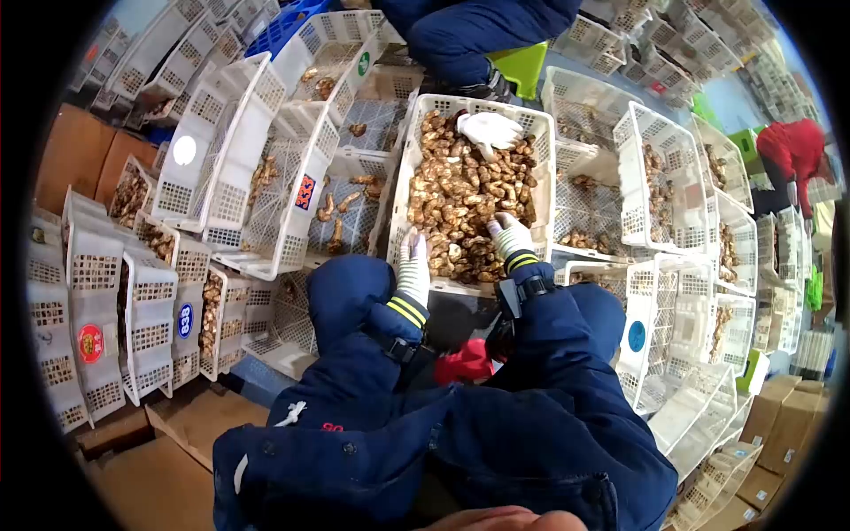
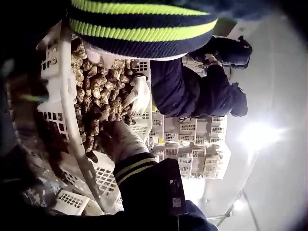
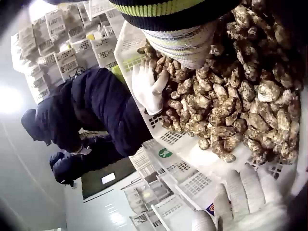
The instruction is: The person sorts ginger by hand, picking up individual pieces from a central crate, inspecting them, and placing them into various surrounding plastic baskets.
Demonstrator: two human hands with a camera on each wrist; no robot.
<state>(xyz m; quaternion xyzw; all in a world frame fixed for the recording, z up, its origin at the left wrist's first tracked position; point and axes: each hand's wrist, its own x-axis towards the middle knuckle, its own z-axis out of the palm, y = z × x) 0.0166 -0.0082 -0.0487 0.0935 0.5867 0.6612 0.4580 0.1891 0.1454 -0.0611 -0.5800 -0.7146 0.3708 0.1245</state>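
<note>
A white perforated crate (image 1: 399,190) between the knees holds a heap of brown, knobbly, root-like pieces (image 1: 452,199). My gloved left hand (image 1: 413,265) is by the crate's near left rim, fingers extended. In the right wrist view that left hand (image 3: 252,199) shows its fingers spread and nothing in them. My gloved right hand (image 1: 511,234) reaches down to the near right part of the heap, its fingertips among the pieces; whether they pinch one I cannot tell. On the heap's far end lies a white glove (image 1: 490,131), with no arm showing in it.
Stacked white crates with similar pieces stand close on the left (image 1: 292,186) and right (image 1: 660,177). A person in dark blue clothing (image 1: 482,40) is just beyond the crate, beside a green stool (image 1: 521,69). Cardboard boxes (image 1: 177,460) lie at the lower left.
</note>
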